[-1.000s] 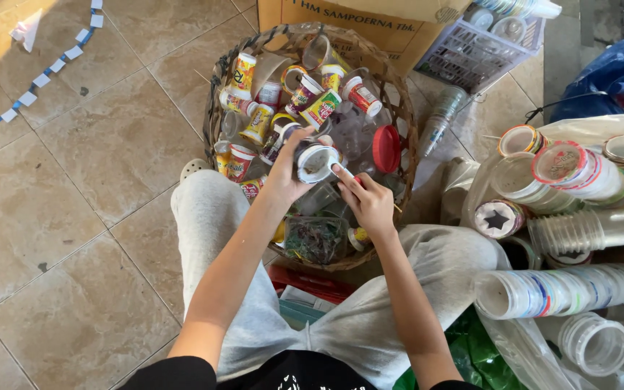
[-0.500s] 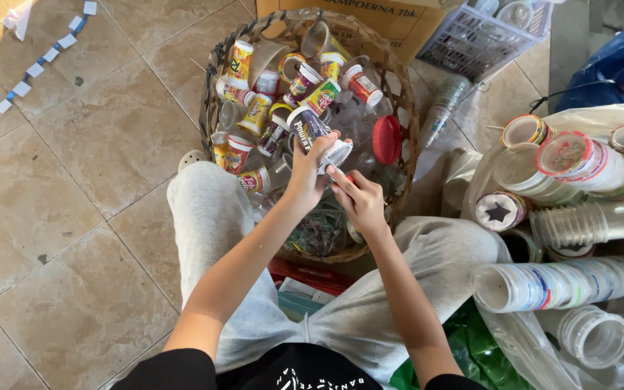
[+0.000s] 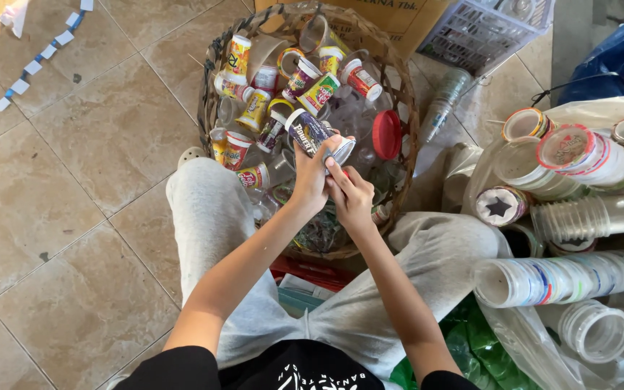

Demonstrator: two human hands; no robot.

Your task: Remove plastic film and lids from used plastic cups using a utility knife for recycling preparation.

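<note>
Cup point(image 3: 310, 132): your left hand point(image 3: 310, 177) clasps it sideways, exposing its rim; your right hand point(image 3: 352, 193) pinches the lid edge. Basket point(image 3: 407, 123) below.

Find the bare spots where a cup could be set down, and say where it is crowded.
Free: the tiled floor left of the basket, out to the paper strip. Crowded: the basket, packed with cups; the right side, filled with stacked cups and bags. The left hand holds a cup over the basket; the right hand touches its rim.

Stacked clear cups point(image 3: 565, 278), white crate point(image 3: 482, 32), blue bag point(image 3: 615, 61), tiled floor point(image 3: 74, 180)
</note>
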